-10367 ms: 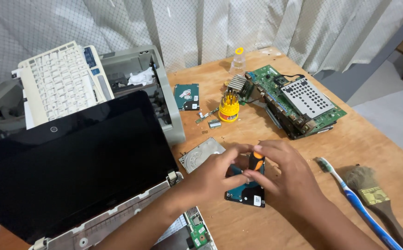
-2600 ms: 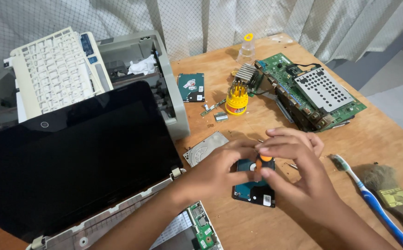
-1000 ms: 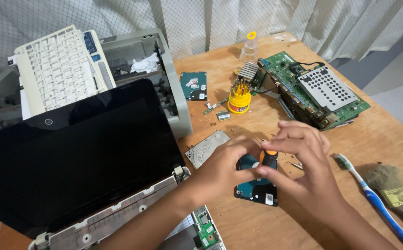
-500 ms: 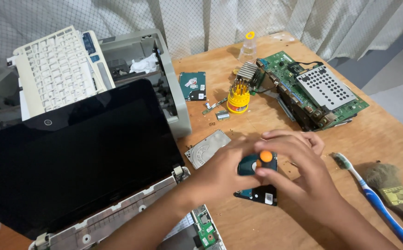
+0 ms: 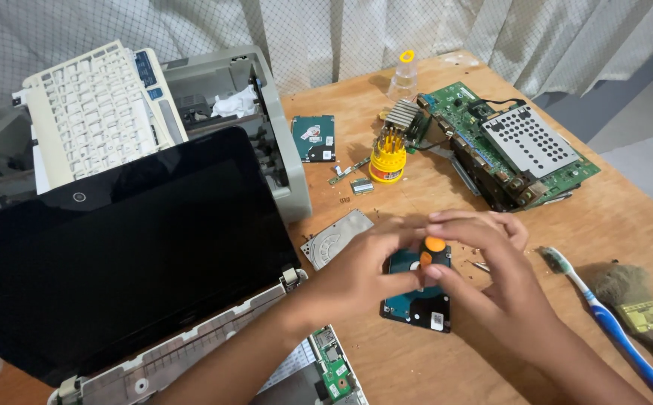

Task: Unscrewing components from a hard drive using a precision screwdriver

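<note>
One wooden table (image 5: pixel 611 217) carries everything here, and its biggest load is the black laptop screen (image 5: pixel 116 247), tilted up at the left edge on a pale, stripped hinge frame. Behind it sits a grey machine casing (image 5: pixel 266 112) with a white keyboard (image 5: pixel 94 112) laid across its top. To the right lies a green circuit board (image 5: pixel 514 150) bearing a square perforated metal plate. Near the right edge rest a wood-handled paintbrush (image 5: pixel 641 315) and, just beside it, a blue-and-white toothbrush (image 5: pixel 604 322). A silver drive cover (image 5: pixel 338 238) lies beside the screen's corner, and a second hard drive (image 5: pixel 314 138) (white rectangular label on its upper half, a smaller one at its lower corner) sits further back. A yellow screwdriver-bit holder (image 5: pixel 387 161) stands near the board. At the centre front, the left hand (image 5: pixel 356 277) and right hand (image 5: pixel 491 277) both pinch an orange-capped screwdriver (image 5: pixel 433 247), standing upright on the hard drive (image 5: pixel 416 304), whose near corner shows a small white sticker.
</note>
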